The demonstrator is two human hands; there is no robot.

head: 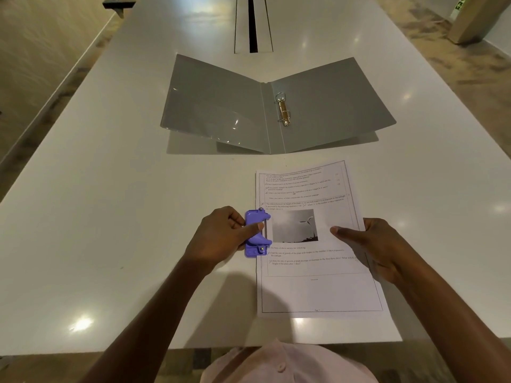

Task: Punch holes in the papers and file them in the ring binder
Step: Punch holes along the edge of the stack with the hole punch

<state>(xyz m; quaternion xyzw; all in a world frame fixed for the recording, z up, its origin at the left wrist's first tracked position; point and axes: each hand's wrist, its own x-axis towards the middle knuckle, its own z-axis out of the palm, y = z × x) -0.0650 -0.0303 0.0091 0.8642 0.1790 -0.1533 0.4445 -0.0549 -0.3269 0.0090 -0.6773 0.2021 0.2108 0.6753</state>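
So the punching is right in the middle of happening here. The papers point(318, 244) are lying on the near part of the table point(110, 189), a bit right of centre, and the purple punch point(257, 233) is slid over their left edge about halfway down. The left hand point(221, 236) is wrapped around the punch, thumb lying across the top, fingers curled round the left side. Looks like it's either about to squeeze or lining things up; can't tell whether holes are in yet, the punch covers that bit of the edge. The right hand point(378, 244) grips the right edge of the papers, thumb flat on top, other fingers tucked underneath, keeping the sheets steady.

The binder point(276, 106) is lying open farther back on the table, well apart from the papers, covers spread left and right. Its rings point(283, 110) look shut to me and there's nothing on them, so no filing done so far.

What's left, I'd say: finish the punch, pop the rings open, thread the sheets on, snap them closed.
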